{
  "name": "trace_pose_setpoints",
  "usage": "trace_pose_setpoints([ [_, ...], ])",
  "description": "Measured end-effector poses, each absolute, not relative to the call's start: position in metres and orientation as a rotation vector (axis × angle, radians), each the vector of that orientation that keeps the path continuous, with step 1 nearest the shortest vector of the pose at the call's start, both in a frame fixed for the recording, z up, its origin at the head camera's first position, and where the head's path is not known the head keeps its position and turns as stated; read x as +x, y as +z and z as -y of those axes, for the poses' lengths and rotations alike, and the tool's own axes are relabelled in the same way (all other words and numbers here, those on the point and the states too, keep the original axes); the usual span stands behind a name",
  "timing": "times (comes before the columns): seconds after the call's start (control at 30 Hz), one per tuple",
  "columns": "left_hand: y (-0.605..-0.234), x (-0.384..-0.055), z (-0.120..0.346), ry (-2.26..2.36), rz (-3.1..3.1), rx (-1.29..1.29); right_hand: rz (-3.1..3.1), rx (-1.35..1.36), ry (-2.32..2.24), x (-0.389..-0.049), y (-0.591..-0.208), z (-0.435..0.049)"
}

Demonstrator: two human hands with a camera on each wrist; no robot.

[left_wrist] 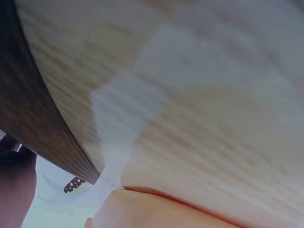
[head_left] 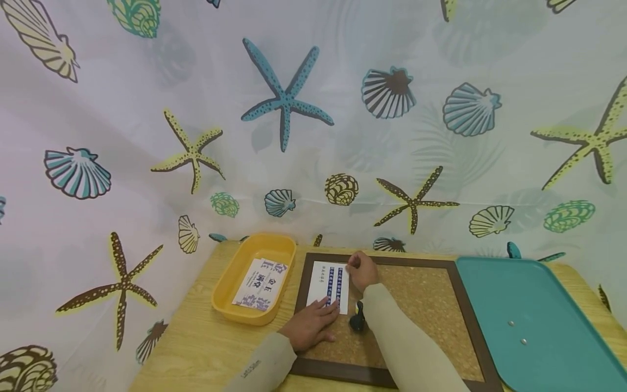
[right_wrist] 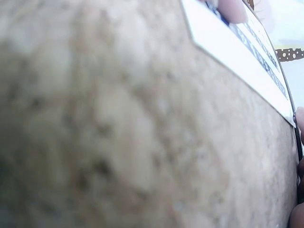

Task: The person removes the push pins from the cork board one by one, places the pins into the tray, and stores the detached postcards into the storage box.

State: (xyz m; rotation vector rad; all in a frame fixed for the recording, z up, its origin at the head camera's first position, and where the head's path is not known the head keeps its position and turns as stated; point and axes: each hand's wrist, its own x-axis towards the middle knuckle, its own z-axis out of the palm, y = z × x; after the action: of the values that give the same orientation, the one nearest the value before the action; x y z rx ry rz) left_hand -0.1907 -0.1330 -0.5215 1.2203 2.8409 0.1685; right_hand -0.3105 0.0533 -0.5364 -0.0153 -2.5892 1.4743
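Note:
A white card (head_left: 317,283) with blue printed columns lies on a brown-framed corkboard (head_left: 421,305), towards its upper left. My left hand (head_left: 309,325) rests with extended fingers on the card's lower part. At the upper right corner of the card is my right hand (head_left: 363,270), its fingers bent and the tips close together. Whether a small thing sits between those fingertips is hidden. The right wrist view shows the card (right_wrist: 237,52) on the cork, a fingertip (right_wrist: 232,9) on its print, and right-hand fingers (right_wrist: 298,216) at the edge.
Left of the board stands a yellow basket (head_left: 221,307) holding printed cards (head_left: 260,284). On the right, a teal tray (head_left: 548,305) carries two small shiny round pieces (head_left: 523,342). A patterned curtain (head_left: 313,163) hangs behind the wooden table (head_left: 196,326).

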Motion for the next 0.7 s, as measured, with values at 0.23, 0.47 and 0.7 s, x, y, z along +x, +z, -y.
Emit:
trace_pose_setpoints([
  [0.23, -0.5200, -0.1881, 0.1332, 0.169, -2.832, 1.198, 2.560, -0.002, 1.511, -0.3076, -0.5383, -0.0531],
  [0.47, -0.5203, -0.1903, 0.1338, 0.187, -2.826, 1.197, 2.511, 0.034, 1.525, -0.3089, -0.5396, -0.0553],
  [0.7, -0.5229, -0.1922, 0.1337, 0.199, -2.822, 1.144, 2.516, 0.029, 1.585, -0.3077, -0.5352, -0.0569],
])
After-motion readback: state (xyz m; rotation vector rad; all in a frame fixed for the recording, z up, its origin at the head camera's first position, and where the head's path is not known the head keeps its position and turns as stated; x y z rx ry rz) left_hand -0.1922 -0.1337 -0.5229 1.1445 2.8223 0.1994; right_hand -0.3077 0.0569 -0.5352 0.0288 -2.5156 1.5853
